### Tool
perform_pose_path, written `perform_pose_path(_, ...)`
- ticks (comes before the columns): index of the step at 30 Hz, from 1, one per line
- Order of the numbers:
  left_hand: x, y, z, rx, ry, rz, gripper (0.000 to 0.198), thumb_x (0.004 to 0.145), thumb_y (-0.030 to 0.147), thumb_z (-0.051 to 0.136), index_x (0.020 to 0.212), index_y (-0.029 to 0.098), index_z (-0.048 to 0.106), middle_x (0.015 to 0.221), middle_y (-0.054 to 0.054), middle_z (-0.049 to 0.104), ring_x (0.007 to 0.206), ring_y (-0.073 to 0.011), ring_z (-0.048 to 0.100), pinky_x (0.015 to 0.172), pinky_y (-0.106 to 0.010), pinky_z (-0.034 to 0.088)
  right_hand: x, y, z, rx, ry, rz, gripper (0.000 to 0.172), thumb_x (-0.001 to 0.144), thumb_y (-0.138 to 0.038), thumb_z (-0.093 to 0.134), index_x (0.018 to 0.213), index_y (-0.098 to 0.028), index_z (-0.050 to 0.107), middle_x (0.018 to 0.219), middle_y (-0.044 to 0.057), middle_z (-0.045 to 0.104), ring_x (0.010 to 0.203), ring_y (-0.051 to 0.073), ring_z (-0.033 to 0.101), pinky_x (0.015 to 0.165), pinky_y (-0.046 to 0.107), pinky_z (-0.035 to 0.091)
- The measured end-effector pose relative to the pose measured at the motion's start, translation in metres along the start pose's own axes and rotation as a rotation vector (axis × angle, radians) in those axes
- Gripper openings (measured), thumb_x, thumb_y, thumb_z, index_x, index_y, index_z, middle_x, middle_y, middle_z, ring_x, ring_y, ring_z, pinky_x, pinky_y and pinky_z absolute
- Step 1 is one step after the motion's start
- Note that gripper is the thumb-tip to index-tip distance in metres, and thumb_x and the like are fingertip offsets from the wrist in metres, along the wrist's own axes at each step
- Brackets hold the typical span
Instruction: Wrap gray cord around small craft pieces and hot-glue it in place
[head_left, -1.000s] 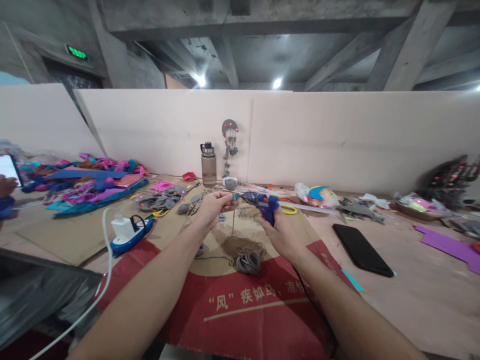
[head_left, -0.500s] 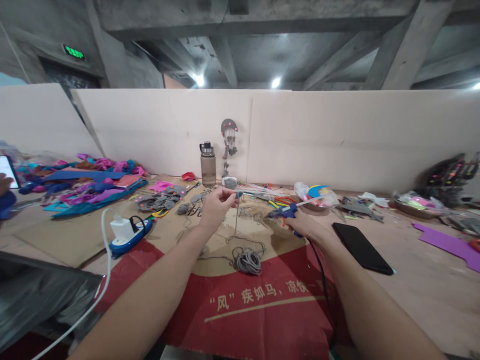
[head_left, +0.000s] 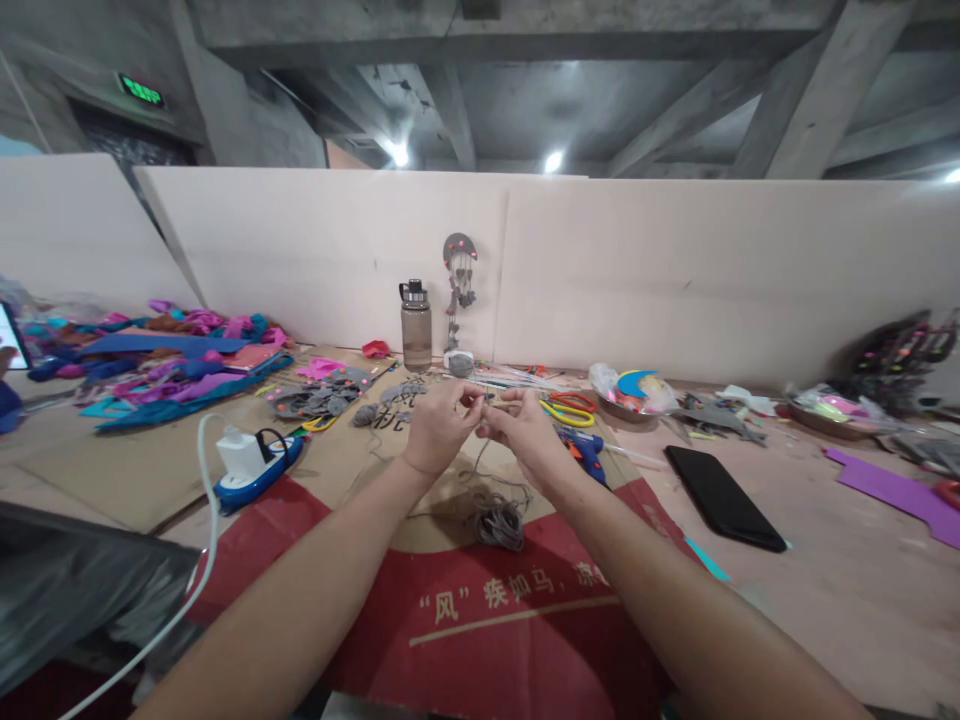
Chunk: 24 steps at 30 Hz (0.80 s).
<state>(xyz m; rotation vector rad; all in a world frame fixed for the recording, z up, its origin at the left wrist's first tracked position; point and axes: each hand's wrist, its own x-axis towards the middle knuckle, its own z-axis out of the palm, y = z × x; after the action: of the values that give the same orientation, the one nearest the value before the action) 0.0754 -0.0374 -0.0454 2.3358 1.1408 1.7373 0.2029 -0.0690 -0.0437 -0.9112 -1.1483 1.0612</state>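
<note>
My left hand (head_left: 439, 425) and my right hand (head_left: 521, 430) meet above the cardboard sheet (head_left: 450, 600), fingertips pinched together on a small piece and a thin grey cord (head_left: 480, 462). The cord drops to a loose grey coil (head_left: 496, 522) lying on the cardboard below my hands. The blue glue gun (head_left: 583, 448) lies on the table just right of my right wrist, with nothing holding it.
A black phone (head_left: 724, 487) lies to the right. A water bottle (head_left: 416, 327) and a grey hanging ornament (head_left: 458, 270) stand by the white back panel. A power strip with a charger (head_left: 255, 462) sits left, near grey felt pieces (head_left: 319, 400). Yellow scissors (head_left: 570, 410) lie behind my hands.
My right hand has set the glue gun down on the table to the right and come back to join my left hand at the cord. My left hand barely moved.
</note>
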Motion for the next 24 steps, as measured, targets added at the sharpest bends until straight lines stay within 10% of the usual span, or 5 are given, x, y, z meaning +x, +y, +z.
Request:
perform_pose_path(8,0.003,0.003,0.007,-0.546,-0.078,-0.460,0.017,0.075,0.030,0.061,0.080,0.014,0.062,0.065,-0.001,0.064,0.054,-0.0105,0.057,0.051,-0.022,0.046,0.006,0.003,-0.005,-0.305,0.107,-0.232,0.015,0.075,-0.034,0.057,0.075,-0.020,0.051,0.065,-0.005,0.049,0.055,0.010,0.042,0.052,0.023,0.034)
perform_pose_path(24,0.000,0.005,0.014,-0.794,-0.172,-0.567,0.014,0.071,0.026,0.064,0.074,0.013,0.059,0.062,0.000,0.060,0.055,-0.0096,0.056,0.057,-0.024,0.046,0.007,-0.002,-0.011,-0.477,0.211,-0.228,0.020,0.072,-0.034,0.057,0.082,-0.017,0.060,0.059,-0.004,0.048,0.055,0.012,0.042,0.051,0.024,0.032)
